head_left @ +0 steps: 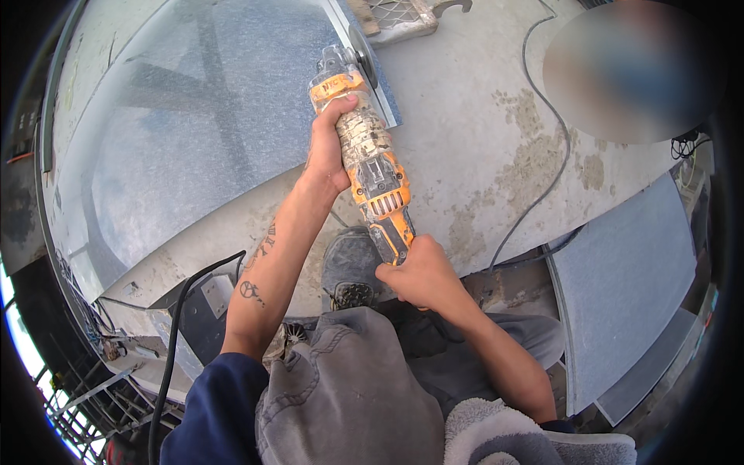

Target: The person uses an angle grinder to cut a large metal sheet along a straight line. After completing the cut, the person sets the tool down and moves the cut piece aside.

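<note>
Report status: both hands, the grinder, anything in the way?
Left hand around grinder, right hand gripping its rear end. Disc at edge of grey sheet, contact unclear. Dark cord off right, apart from disc.

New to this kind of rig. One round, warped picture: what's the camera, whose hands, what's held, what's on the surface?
No robot here: a person works with two bare hands. The camera is a wide fisheye worn on their head, looking down, so straight edges bend near the rim. Picture left is the person's left.

The left hand grips the wrapped body of an orange-and-black angle grinder; the right hand holds its rear handle. The disc is at the right edge of a large blue-grey sheet; I can't tell whether it touches. The sheet lies on a stained grey surface, with a dark cable running across it farther right.
</note>
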A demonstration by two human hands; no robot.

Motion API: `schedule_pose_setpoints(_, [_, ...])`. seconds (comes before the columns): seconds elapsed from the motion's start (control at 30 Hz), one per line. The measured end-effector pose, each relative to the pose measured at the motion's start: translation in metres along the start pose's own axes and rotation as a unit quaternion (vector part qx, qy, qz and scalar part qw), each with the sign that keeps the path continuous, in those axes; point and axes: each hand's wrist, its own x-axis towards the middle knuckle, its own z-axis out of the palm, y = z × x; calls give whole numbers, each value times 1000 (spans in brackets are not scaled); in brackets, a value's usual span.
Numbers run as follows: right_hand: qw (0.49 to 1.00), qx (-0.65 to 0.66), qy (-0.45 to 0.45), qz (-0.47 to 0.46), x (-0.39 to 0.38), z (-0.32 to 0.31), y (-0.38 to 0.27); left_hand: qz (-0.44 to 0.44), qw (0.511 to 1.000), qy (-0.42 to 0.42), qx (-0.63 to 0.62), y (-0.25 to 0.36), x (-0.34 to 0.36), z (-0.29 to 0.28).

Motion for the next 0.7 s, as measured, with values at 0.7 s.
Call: schedule_pose_setpoints(0.7, [1000,-7,5,12,-5,2,4,-1,1000,-17,-9,-5,-5,-2])
